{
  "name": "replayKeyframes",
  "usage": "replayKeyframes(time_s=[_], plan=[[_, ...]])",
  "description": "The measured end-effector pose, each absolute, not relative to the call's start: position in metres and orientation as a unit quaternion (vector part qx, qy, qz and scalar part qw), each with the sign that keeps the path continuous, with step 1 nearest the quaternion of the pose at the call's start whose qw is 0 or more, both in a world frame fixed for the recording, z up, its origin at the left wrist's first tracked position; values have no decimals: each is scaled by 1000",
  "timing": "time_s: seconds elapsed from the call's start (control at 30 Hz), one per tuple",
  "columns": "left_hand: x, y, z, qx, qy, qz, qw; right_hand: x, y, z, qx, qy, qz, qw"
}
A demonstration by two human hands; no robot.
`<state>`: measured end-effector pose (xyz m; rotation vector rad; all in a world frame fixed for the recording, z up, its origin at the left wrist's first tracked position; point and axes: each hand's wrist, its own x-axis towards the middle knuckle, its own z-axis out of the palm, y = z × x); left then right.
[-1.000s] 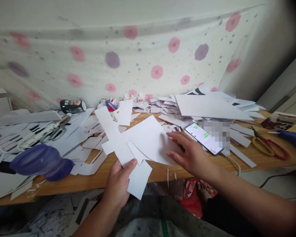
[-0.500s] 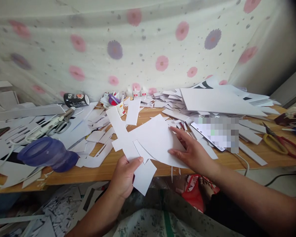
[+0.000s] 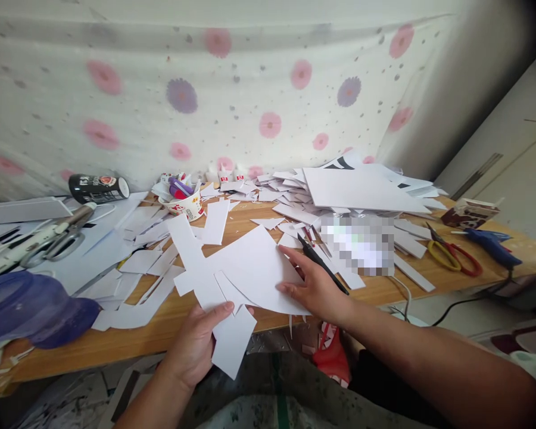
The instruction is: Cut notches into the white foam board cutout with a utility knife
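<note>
My left hand point(image 3: 196, 342) is closed round a narrow white board piece point(image 3: 209, 286), thumb on top. This piece has a cross-like outline, with a pointed tab point(image 3: 234, 345) hanging below the thumb. Beside it, partly overlapping, lies a wider white board sheet point(image 3: 245, 262) with a curved lower edge. My right hand point(image 3: 312, 280) grips that sheet at its right side, index finger and thumb spread on its face; the other fingers are mostly hidden. Just behind my right hand is a slim black tool point(image 3: 324, 262) with a pointed tip, like a craft knife.
White offcuts point(image 3: 156, 265) litter the wooden table point(image 3: 129, 339). A purple plastic piece point(image 3: 36, 310), grey-handled scissors point(image 3: 62, 244) and a black can point(image 3: 99, 188) lie left. Red-and-yellow scissors point(image 3: 455, 256) and a blue glue gun point(image 3: 495, 244) lie right. Large boards point(image 3: 366, 187) are stacked behind.
The view has swung rightward, so the table things appear further left. Both hands keep the same hold on the white boards. The slim black tool now shows behind my right hand.
</note>
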<state>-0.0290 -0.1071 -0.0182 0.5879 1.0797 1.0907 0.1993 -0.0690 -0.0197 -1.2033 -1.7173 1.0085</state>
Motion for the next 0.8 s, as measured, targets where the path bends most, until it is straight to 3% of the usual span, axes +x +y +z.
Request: replayKeyframes(time_s=[0.53,0.8], plan=[[-30,-105,-10,272,518,498,640,198,-70,-23,-470,-681,415,379],[-25,-107,-14,269,499,504,652,200,-71,-16,-517,-728,322,314]])
